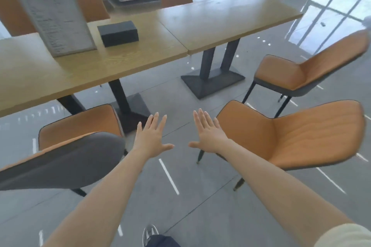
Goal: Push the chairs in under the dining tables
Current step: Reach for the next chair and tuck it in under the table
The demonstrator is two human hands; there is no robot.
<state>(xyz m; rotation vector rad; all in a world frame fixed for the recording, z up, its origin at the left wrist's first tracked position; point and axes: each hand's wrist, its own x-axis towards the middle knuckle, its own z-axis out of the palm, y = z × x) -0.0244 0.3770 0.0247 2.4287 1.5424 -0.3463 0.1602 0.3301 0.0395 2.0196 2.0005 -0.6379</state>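
While both hands spread empty, 2 chairs flank them.

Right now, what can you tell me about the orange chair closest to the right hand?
The nearest right chair has an orange, leather-like seat and stitched backrest, a grey outer shell with dark edge piping, and thin dark legs with brassy tips. It stands upright on the grey tiled floor, clear of the table, not pushed in. The open right hand hovers beside its seat edge; contact is unclear.
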